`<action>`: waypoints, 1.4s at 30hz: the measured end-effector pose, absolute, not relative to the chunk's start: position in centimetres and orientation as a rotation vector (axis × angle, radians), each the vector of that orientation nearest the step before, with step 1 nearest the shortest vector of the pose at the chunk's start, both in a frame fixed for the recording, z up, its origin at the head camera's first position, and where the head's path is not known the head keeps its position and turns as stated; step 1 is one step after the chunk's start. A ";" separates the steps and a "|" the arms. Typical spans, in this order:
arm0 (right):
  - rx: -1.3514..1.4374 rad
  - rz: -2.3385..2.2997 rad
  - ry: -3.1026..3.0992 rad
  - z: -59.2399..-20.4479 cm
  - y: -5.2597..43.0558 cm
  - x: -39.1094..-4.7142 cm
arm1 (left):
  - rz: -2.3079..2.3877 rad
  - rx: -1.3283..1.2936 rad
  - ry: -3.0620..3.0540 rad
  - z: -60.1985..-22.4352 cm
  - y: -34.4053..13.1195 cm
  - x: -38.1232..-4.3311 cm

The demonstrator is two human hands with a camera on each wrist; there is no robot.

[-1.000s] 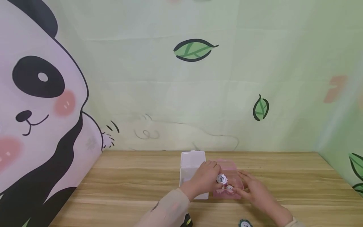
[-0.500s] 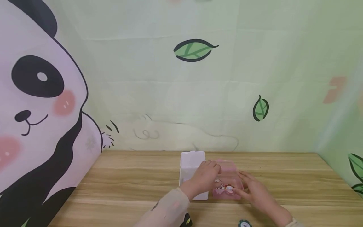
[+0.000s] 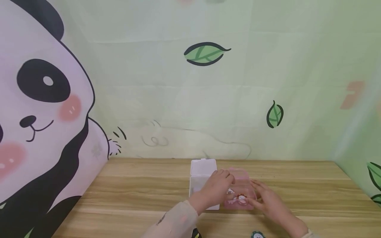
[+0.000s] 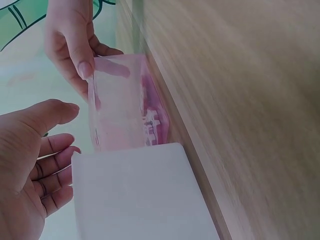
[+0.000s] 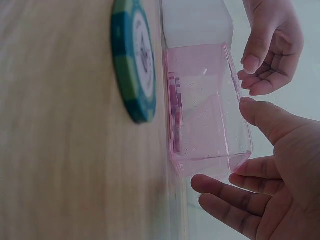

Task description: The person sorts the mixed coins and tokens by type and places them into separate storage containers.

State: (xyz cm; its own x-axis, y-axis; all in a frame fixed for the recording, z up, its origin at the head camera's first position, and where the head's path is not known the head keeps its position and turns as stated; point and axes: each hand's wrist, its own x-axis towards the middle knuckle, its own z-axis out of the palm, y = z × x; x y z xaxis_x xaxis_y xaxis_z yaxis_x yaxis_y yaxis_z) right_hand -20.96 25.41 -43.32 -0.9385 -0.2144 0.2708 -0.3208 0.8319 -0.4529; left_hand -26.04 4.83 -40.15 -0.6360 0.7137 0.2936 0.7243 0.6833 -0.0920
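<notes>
The translucent pink plastic box [image 3: 238,206] stands open-topped on the table, with several poker chips in its bottom, among them a red-and-white chip [image 3: 241,198]. My left hand [image 3: 215,187] is over the box's left side; in the left wrist view its thumb and fingers are apart, with nothing between them. A white chip [image 3: 230,191] shows in the box beside that hand. My right hand [image 3: 272,203] holds the pink box at its right side, thumb on the rim in the right wrist view and fingers against the outer wall.
A white lidded box [image 3: 203,167], its lid folded back, stands left of the pink one, partly behind my left hand. Near the front edge lies a green-and-white poker chip [image 3: 257,235]. A black-and-yellow item [image 3: 195,233] is mostly hidden by my left sleeve.
The white chip that was near the left fingertips one second ago is down among the others in the pink box. Both hands have kept nearly the same place.
</notes>
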 end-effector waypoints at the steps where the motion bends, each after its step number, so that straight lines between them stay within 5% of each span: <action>1: 0.413 0.751 -2.807 -43.3 25.4 -20.9 | -0.046 -1.140 -2.585 -40.1 4.8 -25.9; 42: 0.390 0.722 -2.856 -43.2 25.5 -21.0 | -0.168 -1.436 -2.476 -41.8 3.0 -19.0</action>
